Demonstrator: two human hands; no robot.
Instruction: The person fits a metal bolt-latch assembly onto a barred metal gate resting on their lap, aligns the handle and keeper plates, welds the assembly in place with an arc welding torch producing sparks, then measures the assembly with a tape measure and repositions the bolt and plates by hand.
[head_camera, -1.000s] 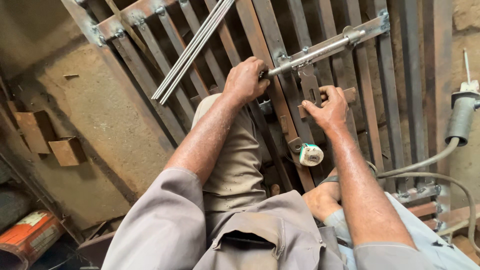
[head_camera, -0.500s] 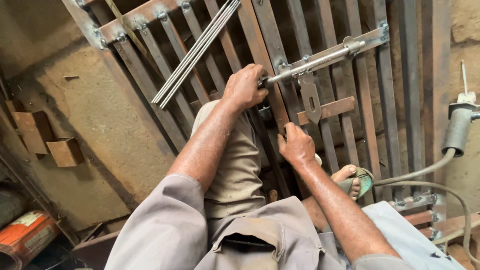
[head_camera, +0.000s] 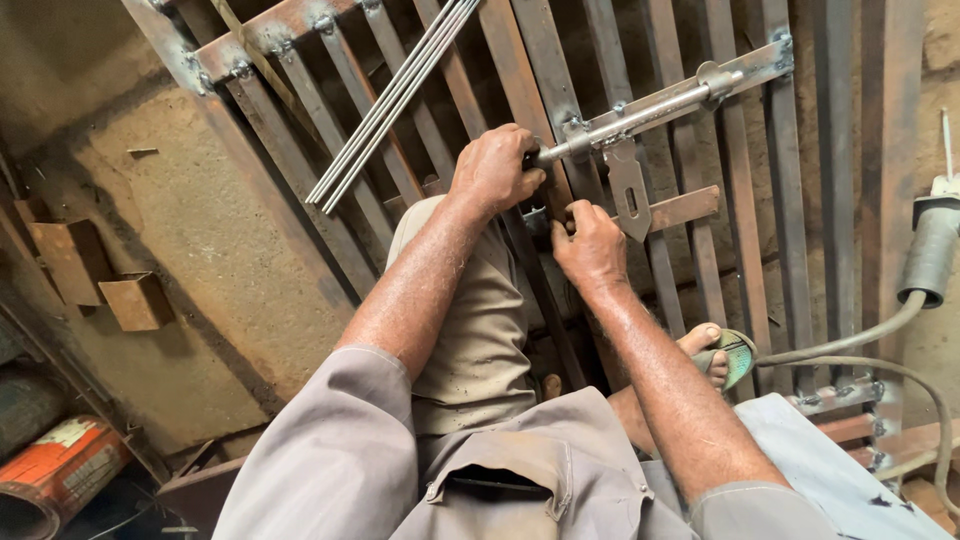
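Observation:
A rusty steel gate frame (head_camera: 500, 70) of flat bars lies on the floor below me. A long silvery slide bolt (head_camera: 650, 105) runs across its bars, with a hasp plate (head_camera: 630, 195) hanging from it. My left hand (head_camera: 493, 168) is closed around the near end of the bolt. My right hand (head_camera: 590, 245) sits just below, fingers pinched on a small metal piece on a bar beside the hasp plate. A bundle of thin metal rods (head_camera: 390, 105) lies loose across the gate to the left.
A welding electrode holder (head_camera: 930, 255) with its cable (head_camera: 860, 350) lies at the right. Two rusty box pieces (head_camera: 100, 275) rest on the concrete at left, an orange can (head_camera: 55, 475) at the lower left. My sandalled foot (head_camera: 725, 350) rests on the gate.
My right hand left the bolt's hasp area, dropped toward my foot, then came back up beside my left hand. The small round thing seen below it earlier is out of sight.

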